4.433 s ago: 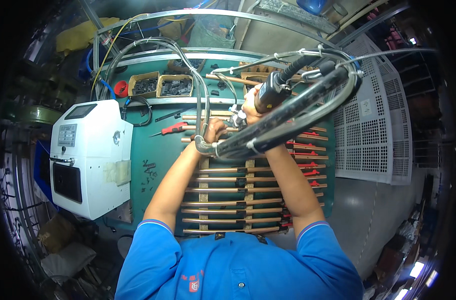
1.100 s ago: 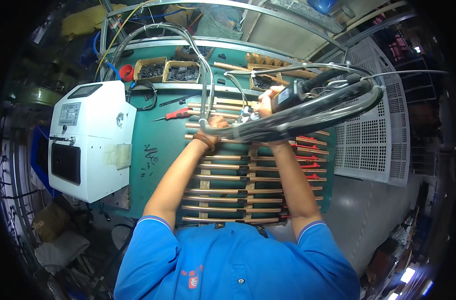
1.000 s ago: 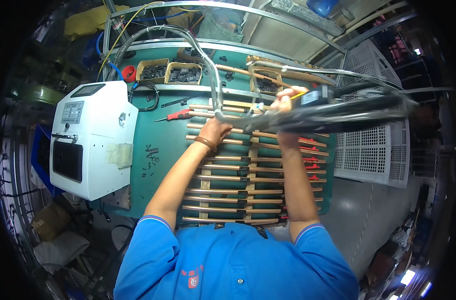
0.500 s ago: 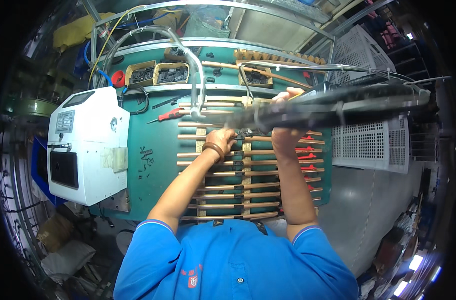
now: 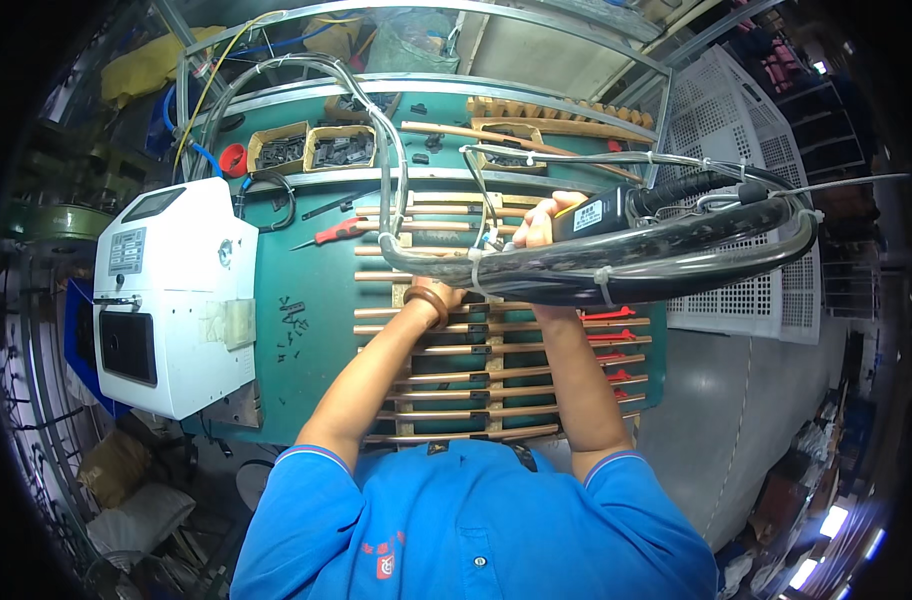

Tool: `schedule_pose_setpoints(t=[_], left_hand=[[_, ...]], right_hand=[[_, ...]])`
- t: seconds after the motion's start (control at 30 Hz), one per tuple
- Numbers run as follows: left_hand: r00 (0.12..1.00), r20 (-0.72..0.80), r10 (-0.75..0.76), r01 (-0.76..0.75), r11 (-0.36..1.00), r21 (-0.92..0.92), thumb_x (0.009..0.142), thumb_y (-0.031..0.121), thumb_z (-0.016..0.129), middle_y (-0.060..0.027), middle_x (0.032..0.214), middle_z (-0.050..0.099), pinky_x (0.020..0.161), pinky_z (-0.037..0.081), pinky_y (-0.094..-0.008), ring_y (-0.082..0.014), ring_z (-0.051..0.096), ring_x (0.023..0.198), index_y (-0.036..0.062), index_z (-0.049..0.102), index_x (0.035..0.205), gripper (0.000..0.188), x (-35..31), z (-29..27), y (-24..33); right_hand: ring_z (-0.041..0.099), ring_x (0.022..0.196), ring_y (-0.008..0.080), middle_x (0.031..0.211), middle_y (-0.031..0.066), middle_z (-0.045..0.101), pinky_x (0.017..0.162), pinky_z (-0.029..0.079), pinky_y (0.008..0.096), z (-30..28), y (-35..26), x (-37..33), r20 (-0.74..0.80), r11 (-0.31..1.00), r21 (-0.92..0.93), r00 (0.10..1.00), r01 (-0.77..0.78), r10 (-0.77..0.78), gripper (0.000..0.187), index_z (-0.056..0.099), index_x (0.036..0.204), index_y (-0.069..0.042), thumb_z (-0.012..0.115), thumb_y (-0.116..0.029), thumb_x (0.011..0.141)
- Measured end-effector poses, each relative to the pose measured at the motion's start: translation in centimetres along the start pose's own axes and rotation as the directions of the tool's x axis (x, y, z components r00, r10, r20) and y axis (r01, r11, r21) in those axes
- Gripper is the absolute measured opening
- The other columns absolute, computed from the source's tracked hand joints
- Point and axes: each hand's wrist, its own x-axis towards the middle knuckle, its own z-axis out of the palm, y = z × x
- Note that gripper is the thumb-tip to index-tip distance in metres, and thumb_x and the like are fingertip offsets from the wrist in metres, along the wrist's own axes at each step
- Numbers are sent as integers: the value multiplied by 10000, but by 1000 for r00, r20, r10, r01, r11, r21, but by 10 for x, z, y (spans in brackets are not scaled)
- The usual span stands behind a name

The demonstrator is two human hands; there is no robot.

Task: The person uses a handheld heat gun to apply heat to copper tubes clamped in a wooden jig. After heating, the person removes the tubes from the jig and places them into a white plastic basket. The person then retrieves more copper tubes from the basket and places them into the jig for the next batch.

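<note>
My right hand (image 5: 542, 222) is closed round a black power screwdriver (image 5: 591, 213) with yellow trim, held above rows of copper-coloured strips (image 5: 446, 348). Its thin tip end points left, toward the upper strips. A thick black hose and cable bundle (image 5: 666, 245) loops from the tool and crosses in front of both hands. My left hand (image 5: 438, 290), a brown bangle at its wrist, lies low over the strips; the bundle hides most of its fingers. Small black pieces sit along the strips, which rest across wooden slotted bars (image 5: 495, 362).
A white machine (image 5: 176, 300) stands at the left. Near it lie a red-handled screwdriver (image 5: 338, 232) and small black parts (image 5: 294, 312). Boxes of black parts (image 5: 341, 148) stand at the back. Red clips (image 5: 616, 335) line the strips' right ends, beside white perforated crates (image 5: 736, 270).
The hose bundle has swung lower and toward me, now covering my left fingers. My right hand with the power screwdriver has shifted slightly left. My left forearm is nearly still.
</note>
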Motion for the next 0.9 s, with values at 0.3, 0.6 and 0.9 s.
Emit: schedule_pose_setpoints(t=[0.3, 0.6, 0.9], left_hand=[[996, 72, 56, -82, 902, 423, 796, 344, 612, -120, 1195, 574, 984, 367, -443, -325, 503, 1129, 129, 574, 1181, 443, 2, 2, 4], [975, 161, -152, 75, 910, 408, 814, 244, 571, -105, 1010, 618, 845, 462, -374, -297, 589, 948, 114, 614, 959, 200, 0, -54, 124], [980, 140, 143, -141, 990, -24, 790, 234, 598, -81, 935, 636, 787, 480, -354, -228, 600, 880, 107, 645, 941, 202, 3, -69, 44]], right_hand=[[497, 642, 89, 815, 33, 479, 576, 479, 218, -6, 7, 3, 10, 999, -16, 999, 34, -34, 273, 435, 1128, -94, 527, 4, 890], [504, 665, 79, 843, 30, 483, 599, 487, 216, -7, 11, -3, 38, 800, 539, 956, -263, 289, 253, 446, 1088, -86, 511, 35, 876], [582, 1049, 220, 1208, 160, 560, 887, 516, 352, -24, 46, -3, 512, 463, 771, 858, -438, -42, 468, 461, 1310, -80, 607, -199, 882]])
